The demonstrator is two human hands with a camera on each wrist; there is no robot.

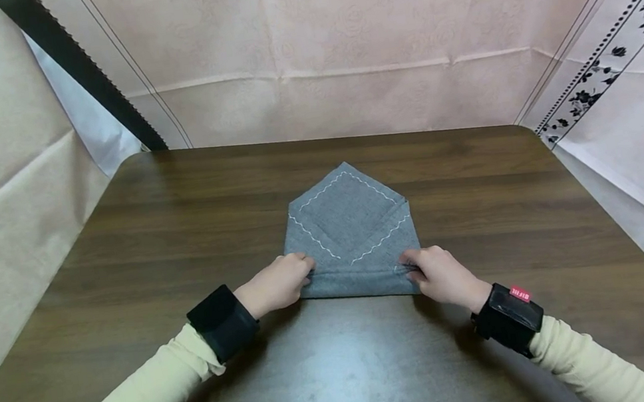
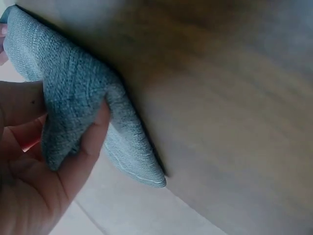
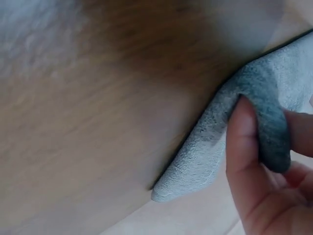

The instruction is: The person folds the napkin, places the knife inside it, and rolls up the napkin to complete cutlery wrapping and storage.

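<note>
A grey-blue fabric piece (image 1: pixel 355 224) lies on the wooden table, shaped like an envelope with its pointed flap facing away from me. White wavy stitching runs along the flap and forms a V below it. At the lower left edge my left hand (image 1: pixel 283 281) pinches a fold of the fabric; in the left wrist view that fold (image 2: pixel 73 98) sits between thumb and fingers. On the opposite edge my right hand (image 1: pixel 442 277) pinches another fold (image 3: pixel 271 127), which bulges between thumb and finger in the right wrist view. Whatever lies under the fabric is hidden.
The brown wooden table (image 1: pixel 207 195) has rounded far corners. Beyond its far edge hangs a pale pink cloth (image 1: pixel 339 44), with a black band (image 1: pixel 96 81) at the left and a floral strip (image 1: pixel 596 73) at the right. Dark wrist straps (image 1: pixel 224 323) circle both wrists.
</note>
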